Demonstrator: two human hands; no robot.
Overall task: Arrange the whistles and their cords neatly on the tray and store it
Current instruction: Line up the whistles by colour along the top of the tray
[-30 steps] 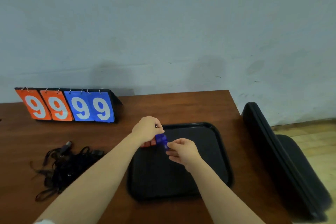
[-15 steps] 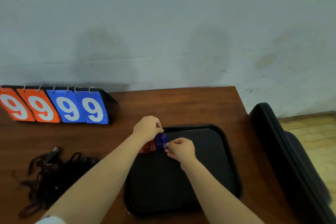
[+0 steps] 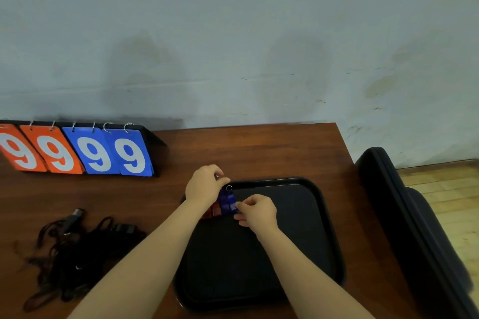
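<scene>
Left hand point(image 3: 204, 186), right hand point(image 3: 256, 211): fingers pinch blue whistles point(image 3: 228, 202), tray point(image 3: 327, 215) far-left corner. Suggest squaring flush against red whistles point(image 3: 213, 211).

1. Rectangular black plastic tray point(image 3: 325, 217) lies on brown wooden table point(image 3: 259, 153).
2. Red and blue plastic whistles point(image 3: 225, 205): in tray's far-left corner.
3. Tangled black cords point(image 3: 64, 256): left of tray.
4. Orange-and-blue flip scoreboard point(image 3: 103, 154): behind-left; black case point(image 3: 414, 230): right.

The left forearm point(image 3: 145, 261) and the right forearm point(image 3: 308, 269) are shown uncovered from the bottom edge of the view up to the wrists. The left hand point(image 3: 204, 186) and the right hand point(image 3: 256, 211) are likewise seen bare.
</scene>
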